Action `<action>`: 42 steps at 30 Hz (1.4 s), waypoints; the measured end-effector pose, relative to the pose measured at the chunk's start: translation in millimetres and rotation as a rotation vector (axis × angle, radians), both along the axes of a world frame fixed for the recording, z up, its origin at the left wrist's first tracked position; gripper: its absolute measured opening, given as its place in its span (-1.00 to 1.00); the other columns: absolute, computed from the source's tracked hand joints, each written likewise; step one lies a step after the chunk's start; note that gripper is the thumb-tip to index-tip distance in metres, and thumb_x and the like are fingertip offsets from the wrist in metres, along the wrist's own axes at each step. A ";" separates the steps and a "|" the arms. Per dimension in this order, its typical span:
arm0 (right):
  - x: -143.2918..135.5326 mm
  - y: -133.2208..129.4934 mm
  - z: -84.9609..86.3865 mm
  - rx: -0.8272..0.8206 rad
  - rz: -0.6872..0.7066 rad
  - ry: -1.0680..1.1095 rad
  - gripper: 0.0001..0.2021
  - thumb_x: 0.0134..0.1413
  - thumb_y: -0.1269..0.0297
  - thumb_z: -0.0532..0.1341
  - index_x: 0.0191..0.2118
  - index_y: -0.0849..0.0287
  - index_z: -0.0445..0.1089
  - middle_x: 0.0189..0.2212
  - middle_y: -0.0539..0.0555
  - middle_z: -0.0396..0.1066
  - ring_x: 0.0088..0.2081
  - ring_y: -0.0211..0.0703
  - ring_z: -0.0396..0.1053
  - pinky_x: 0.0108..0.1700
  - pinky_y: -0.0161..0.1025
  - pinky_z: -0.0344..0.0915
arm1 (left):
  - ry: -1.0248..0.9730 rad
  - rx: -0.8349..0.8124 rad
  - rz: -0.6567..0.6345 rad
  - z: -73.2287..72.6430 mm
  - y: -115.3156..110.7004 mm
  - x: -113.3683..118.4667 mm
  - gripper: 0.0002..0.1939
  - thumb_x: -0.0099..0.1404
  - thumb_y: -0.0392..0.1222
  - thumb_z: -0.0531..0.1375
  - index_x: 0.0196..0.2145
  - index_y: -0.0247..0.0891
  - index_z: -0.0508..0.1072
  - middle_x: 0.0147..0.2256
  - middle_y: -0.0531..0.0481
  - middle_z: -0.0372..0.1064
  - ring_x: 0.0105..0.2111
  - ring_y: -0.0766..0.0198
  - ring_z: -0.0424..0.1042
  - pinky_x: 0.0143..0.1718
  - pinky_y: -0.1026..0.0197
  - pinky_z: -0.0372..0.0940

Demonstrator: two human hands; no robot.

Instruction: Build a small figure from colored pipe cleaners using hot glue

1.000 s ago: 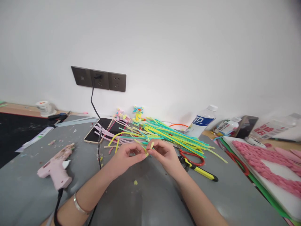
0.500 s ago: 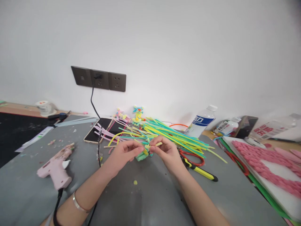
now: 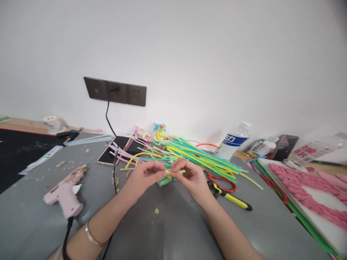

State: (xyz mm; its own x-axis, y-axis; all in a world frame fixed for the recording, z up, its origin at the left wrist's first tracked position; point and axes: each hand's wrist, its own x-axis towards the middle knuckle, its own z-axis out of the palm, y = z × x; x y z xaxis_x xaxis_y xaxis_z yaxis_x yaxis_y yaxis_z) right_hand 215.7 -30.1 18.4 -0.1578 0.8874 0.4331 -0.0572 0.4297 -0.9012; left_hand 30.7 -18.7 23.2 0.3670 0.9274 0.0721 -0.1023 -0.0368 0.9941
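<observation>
Both hands meet at the middle of the grey table over a small green and yellow fuzzy piece (image 3: 163,181). My left hand (image 3: 146,177) pinches its yellow part from the left, thumb and forefinger together. From the right, my right hand (image 3: 189,176) pinches the same piece, with a short yellow end sticking out past the fingers. Fingertips hide much of the piece. Behind the hands lies a pile of yellow and teal fuzzy stems (image 3: 200,156). Pink stems (image 3: 123,153) lie to the left, partly over a phone.
A pink glue gun (image 3: 66,196) lies at left, with a black cord nearby. Red-handled scissors (image 3: 225,183) and a yellow-black cutter (image 3: 235,200) are at right. Two small figures (image 3: 159,133) stand by the wall, near a bottle (image 3: 233,141). Pink braided work (image 3: 303,187) lies far right.
The fingertips have drawn closer together on the piece. The yellow end by my right hand now points more level and shows less length. The whole view has shifted slightly.
</observation>
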 end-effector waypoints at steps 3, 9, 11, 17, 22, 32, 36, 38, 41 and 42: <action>-0.2 -0.5 -0.8 0.013 0.012 0.003 -0.90 0.08 0.32 0.39 -0.40 0.10 0.47 -0.42 0.02 0.43 -0.31 -0.18 0.42 -0.25 -0.26 0.36 | -0.009 0.003 -0.007 -0.8 0.3 -0.3 -0.77 0.18 -0.05 0.35 -0.44 -0.29 0.55 -0.55 0.12 0.28 -0.57 0.43 0.08 -0.49 0.30 0.03; -0.5 -1.6 -2.1 0.055 -0.011 -0.035 -0.89 0.10 0.36 0.37 -0.41 0.11 0.45 -0.41 0.03 0.43 -0.29 -0.16 0.41 -0.22 -0.22 0.34 | -0.036 -0.021 -0.026 -2.3 0.9 0.5 -0.74 0.21 -0.02 0.33 -0.42 -0.30 0.54 -0.51 0.10 0.30 -0.57 0.44 0.08 -0.49 0.30 0.05; -0.3 -1.7 -2.9 0.077 -0.024 -0.058 -0.89 0.11 0.38 0.36 -0.40 0.11 0.44 -0.40 0.03 0.43 -0.29 -0.16 0.40 -0.21 -0.21 0.34 | -0.038 -0.020 -0.032 -2.7 1.4 0.4 -0.74 0.21 -0.02 0.33 -0.41 -0.30 0.54 -0.49 0.09 0.32 -0.56 0.44 0.09 -0.50 0.31 0.05; 0.5 -1.7 -4.4 0.085 -0.022 -0.101 -0.90 0.13 0.41 0.34 -0.36 0.09 0.45 -0.38 0.01 0.43 -0.28 -0.15 0.40 -0.19 -0.21 0.32 | 0.022 0.057 -0.039 -2.3 1.7 -0.6 -0.75 0.25 -0.04 0.29 -0.45 -0.29 0.51 -0.52 0.08 0.31 -0.54 0.40 0.15 -0.46 0.29 0.10; 2.2 -2.5 -4.1 0.076 -0.027 -0.133 -0.93 0.14 0.38 0.34 -0.34 0.08 0.46 -0.37 0.00 0.44 -0.28 -0.17 0.40 -0.18 -0.22 0.31 | 0.080 0.122 -0.058 -0.7 1.9 -2.3 -0.76 0.26 -0.07 0.27 -0.44 -0.29 0.50 -0.46 0.04 0.37 -0.41 0.31 0.28 -0.33 0.26 0.20; 2.8 -1.6 -1.7 0.044 -0.032 -0.129 -0.90 0.14 0.25 0.35 -0.35 0.11 0.47 -0.40 0.03 0.45 -0.34 -0.16 0.40 -0.25 -0.23 0.34 | 0.084 0.112 -0.030 2.9 0.1 -2.3 -0.73 0.22 0.00 0.29 -0.43 -0.29 0.52 -0.45 0.00 0.42 -0.38 0.25 0.34 -0.29 0.23 0.25; 3.1 -2.8 -0.8 0.035 -0.041 -0.158 -0.89 0.15 0.22 0.34 -0.34 0.11 0.46 -0.39 0.04 0.46 -0.33 -0.15 0.40 -0.24 -0.21 0.34 | 0.074 0.115 -0.024 5.3 -0.8 -0.6 -0.72 0.22 0.01 0.29 -0.43 -0.29 0.52 -0.48 0.02 0.40 -0.43 0.29 0.30 -0.36 0.25 0.21; 3.1 -3.6 -0.2 0.034 -0.036 -0.189 -0.88 0.16 0.20 0.33 -0.34 0.11 0.47 -0.39 0.05 0.46 -0.32 -0.14 0.40 -0.23 -0.20 0.33 | 0.079 0.104 -0.035 5.3 -1.0 -0.8 -0.70 0.21 0.03 0.29 -0.45 -0.29 0.51 -0.50 0.03 0.36 -0.48 0.32 0.25 -0.43 0.28 0.15; 2.2 -5.0 0.3 0.035 -0.021 -0.206 -0.88 0.17 0.21 0.33 -0.34 0.11 0.47 -0.38 0.05 0.46 -0.31 -0.14 0.41 -0.22 -0.20 0.33 | 0.052 0.047 -0.050 4.0 -1.3 -1.0 -0.66 0.19 0.06 0.31 -0.48 -0.29 0.47 -0.54 0.07 0.28 -0.55 0.39 0.13 -0.52 0.30 0.04; 1.7 -5.5 0.5 0.036 -0.019 -0.204 -0.89 0.17 0.23 0.33 -0.34 0.12 0.47 -0.38 0.05 0.46 -0.31 -0.14 0.41 -0.22 -0.20 0.33 | 0.030 0.019 -0.055 3.5 -1.5 -0.8 -0.65 0.18 0.07 0.32 -0.49 -0.30 0.46 -0.54 0.09 0.25 -0.56 0.41 0.10 -0.54 0.31 0.01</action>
